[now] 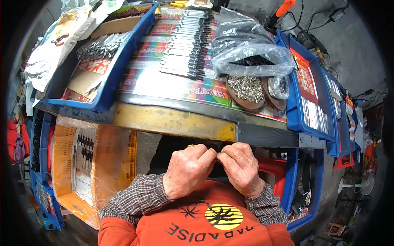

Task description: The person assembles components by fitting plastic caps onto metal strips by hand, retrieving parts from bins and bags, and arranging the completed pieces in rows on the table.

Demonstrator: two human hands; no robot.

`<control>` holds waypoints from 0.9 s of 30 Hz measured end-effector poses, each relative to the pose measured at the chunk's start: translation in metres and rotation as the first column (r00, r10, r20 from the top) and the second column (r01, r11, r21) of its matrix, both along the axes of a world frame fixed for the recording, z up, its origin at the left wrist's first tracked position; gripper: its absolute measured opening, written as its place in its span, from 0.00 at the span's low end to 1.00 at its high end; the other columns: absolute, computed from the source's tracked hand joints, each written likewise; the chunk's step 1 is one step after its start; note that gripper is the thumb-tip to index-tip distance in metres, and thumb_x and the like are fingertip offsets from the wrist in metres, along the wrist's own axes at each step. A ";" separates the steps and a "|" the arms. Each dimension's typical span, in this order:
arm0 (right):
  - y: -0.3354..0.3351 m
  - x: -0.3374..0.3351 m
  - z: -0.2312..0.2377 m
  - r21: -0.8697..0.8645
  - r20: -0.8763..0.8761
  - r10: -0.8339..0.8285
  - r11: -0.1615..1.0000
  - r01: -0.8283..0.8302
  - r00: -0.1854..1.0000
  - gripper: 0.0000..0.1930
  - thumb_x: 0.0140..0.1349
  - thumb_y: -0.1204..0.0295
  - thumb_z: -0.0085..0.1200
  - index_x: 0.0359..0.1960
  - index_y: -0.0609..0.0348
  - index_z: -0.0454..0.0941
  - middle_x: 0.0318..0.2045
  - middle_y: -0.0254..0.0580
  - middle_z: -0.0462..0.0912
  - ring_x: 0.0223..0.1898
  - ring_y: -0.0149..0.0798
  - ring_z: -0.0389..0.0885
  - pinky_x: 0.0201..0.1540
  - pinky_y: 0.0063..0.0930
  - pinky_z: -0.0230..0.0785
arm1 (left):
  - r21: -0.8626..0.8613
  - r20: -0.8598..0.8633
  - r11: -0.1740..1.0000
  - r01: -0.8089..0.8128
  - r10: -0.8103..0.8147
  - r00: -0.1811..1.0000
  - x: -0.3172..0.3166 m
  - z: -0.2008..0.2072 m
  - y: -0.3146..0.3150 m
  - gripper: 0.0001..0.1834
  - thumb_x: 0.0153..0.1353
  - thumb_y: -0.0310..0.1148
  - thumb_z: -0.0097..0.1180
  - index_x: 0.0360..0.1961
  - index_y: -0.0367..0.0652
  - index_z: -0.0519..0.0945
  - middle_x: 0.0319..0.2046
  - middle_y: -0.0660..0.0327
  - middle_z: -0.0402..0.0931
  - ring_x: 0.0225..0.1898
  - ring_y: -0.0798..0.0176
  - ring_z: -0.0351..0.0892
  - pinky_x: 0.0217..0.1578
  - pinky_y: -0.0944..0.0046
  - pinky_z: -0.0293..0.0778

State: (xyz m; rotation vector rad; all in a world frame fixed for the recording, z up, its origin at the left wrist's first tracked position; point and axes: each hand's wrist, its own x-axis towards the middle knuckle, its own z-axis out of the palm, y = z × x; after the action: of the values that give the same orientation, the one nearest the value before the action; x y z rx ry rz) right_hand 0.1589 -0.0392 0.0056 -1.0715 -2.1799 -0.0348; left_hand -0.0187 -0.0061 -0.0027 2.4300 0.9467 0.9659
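The left hand (191, 170) and right hand (242, 168) are being held fingertip to fingertip, both pinching; anything gripped between is being hidden. Beyond the counter's (176, 123) yellow edge, silver-and-black rods (186, 45) are being shown crosswise, black ends rightward. The row is being flanked by a blue tray (119, 69), open counter between, and a plastic bag (250, 41); metal parts (246, 88) are being displayed nearer.

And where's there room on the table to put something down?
Between the left blue bin and the sticks, the table looks free, down to its front edge. The right side is crowded: bag, metal bits, right blue bin.
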 end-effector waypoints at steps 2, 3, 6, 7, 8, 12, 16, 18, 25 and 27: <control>0.001 0.000 -0.002 -0.014 -0.033 -0.016 1.000 0.015 0.999 0.14 0.44 0.78 0.59 0.36 0.67 0.78 0.37 0.44 0.77 0.38 0.44 0.76 0.39 0.36 0.72 | -0.014 -0.010 1.000 0.010 -0.010 1.000 -0.001 0.003 0.002 0.12 0.44 0.23 0.64 0.33 0.39 0.78 0.24 0.59 0.75 0.23 0.56 0.77 0.22 0.61 0.74; 0.001 -0.001 -0.002 -0.010 -0.034 -0.023 1.000 0.023 0.999 0.15 0.44 0.77 0.60 0.36 0.66 0.78 0.37 0.44 0.78 0.38 0.44 0.76 0.39 0.35 0.72 | -0.021 -0.008 1.000 0.016 -0.016 1.000 -0.002 0.004 0.003 0.12 0.44 0.23 0.64 0.33 0.39 0.78 0.24 0.59 0.75 0.23 0.56 0.77 0.22 0.61 0.74; -0.001 -0.003 0.002 0.070 0.028 -0.039 0.997 0.037 0.999 0.15 0.44 0.77 0.60 0.37 0.66 0.79 0.37 0.44 0.78 0.39 0.44 0.76 0.39 0.36 0.72 | -0.006 0.022 1.000 0.008 -0.008 1.000 -0.004 0.006 0.002 0.12 0.44 0.22 0.64 0.33 0.39 0.79 0.24 0.59 0.75 0.23 0.56 0.77 0.22 0.61 0.74; -0.005 -0.002 0.000 0.096 0.047 -0.043 0.995 0.038 0.998 0.16 0.44 0.76 0.59 0.39 0.67 0.79 0.39 0.46 0.79 0.41 0.44 0.77 0.41 0.36 0.74 | 0.011 0.033 1.000 0.009 -0.009 0.999 -0.004 0.007 0.003 0.12 0.44 0.22 0.64 0.32 0.39 0.79 0.24 0.59 0.75 0.23 0.57 0.77 0.22 0.62 0.74; -0.006 -0.001 -0.001 0.102 0.044 -0.043 0.994 0.038 0.998 0.16 0.44 0.76 0.59 0.39 0.67 0.79 0.39 0.46 0.79 0.41 0.44 0.77 0.41 0.36 0.74 | 0.017 0.030 1.000 0.009 -0.009 0.999 -0.004 0.008 0.003 0.12 0.44 0.22 0.64 0.32 0.39 0.79 0.24 0.59 0.75 0.23 0.57 0.77 0.22 0.62 0.74; -0.006 0.006 -0.007 0.161 0.095 -0.004 0.987 -0.011 0.995 0.19 0.45 0.77 0.57 0.42 0.69 0.80 0.45 0.50 0.80 0.45 0.45 0.79 0.45 0.36 0.76 | 0.065 0.011 0.998 0.010 -0.011 1.000 -0.002 0.008 0.001 0.12 0.44 0.23 0.64 0.32 0.39 0.78 0.24 0.60 0.75 0.23 0.59 0.77 0.22 0.63 0.74; -0.009 0.009 -0.015 0.125 0.077 -0.029 0.992 0.019 0.997 0.17 0.45 0.78 0.56 0.40 0.70 0.80 0.47 0.52 0.80 0.48 0.48 0.79 0.45 0.36 0.76 | 0.057 -0.021 0.998 0.020 -0.019 1.000 0.001 0.005 0.001 0.12 0.44 0.23 0.63 0.32 0.40 0.78 0.24 0.61 0.74 0.22 0.59 0.76 0.21 0.63 0.73; -0.010 0.008 -0.022 0.152 0.078 -0.046 0.988 0.034 0.996 0.17 0.46 0.78 0.56 0.40 0.70 0.81 0.47 0.52 0.79 0.49 0.48 0.79 0.46 0.37 0.76 | 0.040 -0.012 0.999 0.035 -0.034 0.999 0.004 0.000 0.006 0.12 0.44 0.23 0.63 0.32 0.40 0.78 0.23 0.61 0.73 0.21 0.59 0.75 0.21 0.62 0.72; 0.009 0.012 -0.017 0.067 -0.092 -0.066 0.995 0.073 0.994 0.20 0.47 0.83 0.59 0.46 0.63 0.80 0.45 0.46 0.79 0.46 0.47 0.81 0.44 0.34 0.77 | 0.077 0.014 0.997 0.018 -0.019 1.000 0.010 0.005 0.024 0.08 0.48 0.27 0.60 0.28 0.43 0.72 0.21 0.60 0.66 0.21 0.57 0.73 0.19 0.59 0.70; 0.015 0.015 -0.011 0.044 -0.158 -0.085 0.995 0.093 0.984 0.20 0.46 0.83 0.60 0.45 0.63 0.80 0.45 0.46 0.80 0.45 0.47 0.81 0.43 0.34 0.78 | 0.058 -0.013 0.998 0.036 -0.035 0.999 0.009 0.013 0.033 0.09 0.47 0.24 0.62 0.30 0.41 0.75 0.23 0.59 0.70 0.23 0.56 0.75 0.21 0.59 0.72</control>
State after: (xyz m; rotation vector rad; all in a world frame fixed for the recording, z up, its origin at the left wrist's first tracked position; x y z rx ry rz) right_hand 0.1741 -0.0240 -0.0056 -1.1050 -1.9805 -0.0449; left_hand -0.0096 0.0265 0.0107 2.4948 0.8883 0.9810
